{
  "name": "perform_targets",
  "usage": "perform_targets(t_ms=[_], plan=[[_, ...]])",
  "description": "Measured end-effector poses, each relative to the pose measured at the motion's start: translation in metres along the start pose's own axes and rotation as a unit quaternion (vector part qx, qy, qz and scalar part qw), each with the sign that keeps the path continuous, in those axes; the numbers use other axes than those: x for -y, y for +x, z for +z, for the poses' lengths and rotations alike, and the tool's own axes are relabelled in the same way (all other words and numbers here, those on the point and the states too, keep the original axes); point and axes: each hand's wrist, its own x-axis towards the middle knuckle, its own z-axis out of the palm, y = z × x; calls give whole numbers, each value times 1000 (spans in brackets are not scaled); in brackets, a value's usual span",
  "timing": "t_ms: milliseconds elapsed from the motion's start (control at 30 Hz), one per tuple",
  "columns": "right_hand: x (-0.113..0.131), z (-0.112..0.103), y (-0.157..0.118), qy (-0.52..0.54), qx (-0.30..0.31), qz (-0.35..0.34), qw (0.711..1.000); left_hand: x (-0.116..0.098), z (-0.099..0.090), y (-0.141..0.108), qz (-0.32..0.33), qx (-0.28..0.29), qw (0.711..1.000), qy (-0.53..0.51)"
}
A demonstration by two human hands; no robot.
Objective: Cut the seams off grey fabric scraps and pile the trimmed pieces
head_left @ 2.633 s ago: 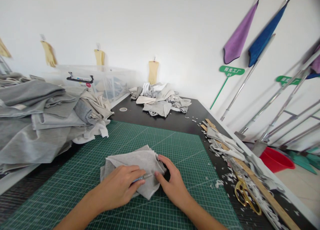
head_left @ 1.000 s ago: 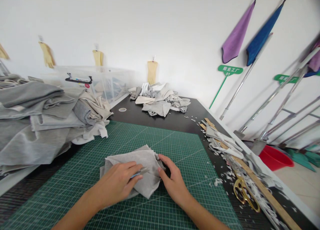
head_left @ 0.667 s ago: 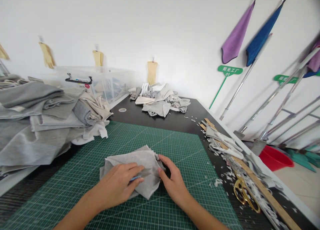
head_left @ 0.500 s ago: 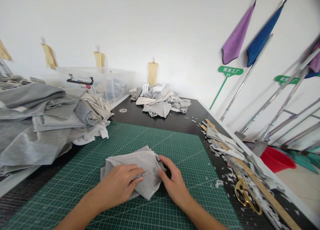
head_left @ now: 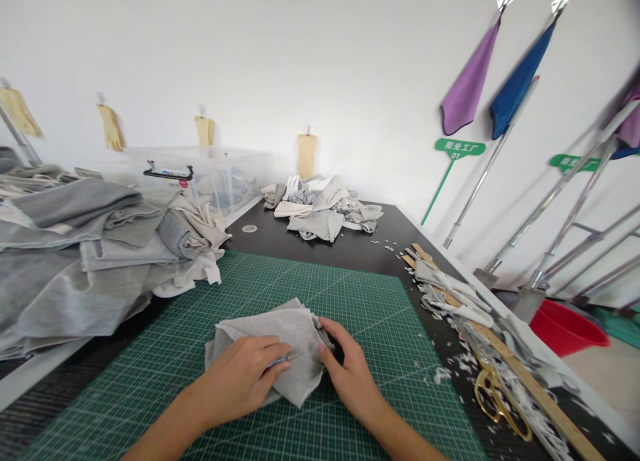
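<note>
Holding gray fabric on the green cutting mat: left hand closed on a blue-handled tool, right hand open, pressing the cloth. Done so far: cut strips along the tabletop's right edge. Left: larger fabric heap beyond its left side, apparently uncut.

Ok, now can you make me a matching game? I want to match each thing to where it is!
Things:
1. gold scissors
2. red tub
3. purple towel
4. green cutting mat

Places:
A. on the floor
B. hanging on the wall
C. under the grey cloth
D. on the black table

Right pairs: 1-D, 2-A, 3-B, 4-C
</note>
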Motion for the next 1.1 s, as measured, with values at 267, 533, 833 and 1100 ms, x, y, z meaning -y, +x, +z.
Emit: perform_targets(t_ms=[267,533,833,1100], plan=[[-3,1,0,9,-12,-12,1000,2,0,0,-13,-2,1000,-14],[-7,2,0,19,-16,-6,1000,-2,0,0,-25,14,1000,5],[-8,2,0,22,-5,-2,1000,-3,-1,1,-26,21,999,-9],[-6,2,-1,24,-3,-1,1000,-3,0,1,-23,23,999,-12]])
